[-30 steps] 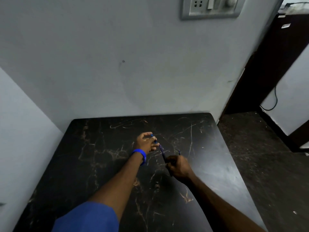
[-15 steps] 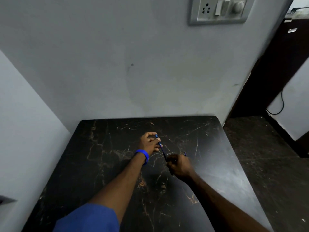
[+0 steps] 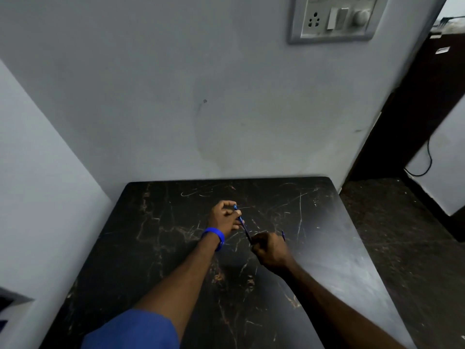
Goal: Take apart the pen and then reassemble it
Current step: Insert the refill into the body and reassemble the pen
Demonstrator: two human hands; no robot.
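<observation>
A slim dark pen (image 3: 244, 229) with a blue end stretches between my two hands above the black marbled table (image 3: 156, 248). My left hand (image 3: 225, 217), with a blue band on its wrist, pinches the pen's blue far end. My right hand (image 3: 270, 250) is closed around the pen's near end. A small blue pen piece (image 3: 283, 235) shows just past my right hand's knuckles; whether it lies on the table or sticks out of the hand is unclear.
The table stands in a corner, with grey walls behind and to the left. A switchboard (image 3: 332, 18) is mounted high on the back wall. To the right are the dark floor (image 3: 402, 235), a dark doorway and a hanging cable (image 3: 425, 162).
Both hands keep their hold on the pen and have moved slightly closer together. The camera has tilted, shifting the whole scene in the frame.
</observation>
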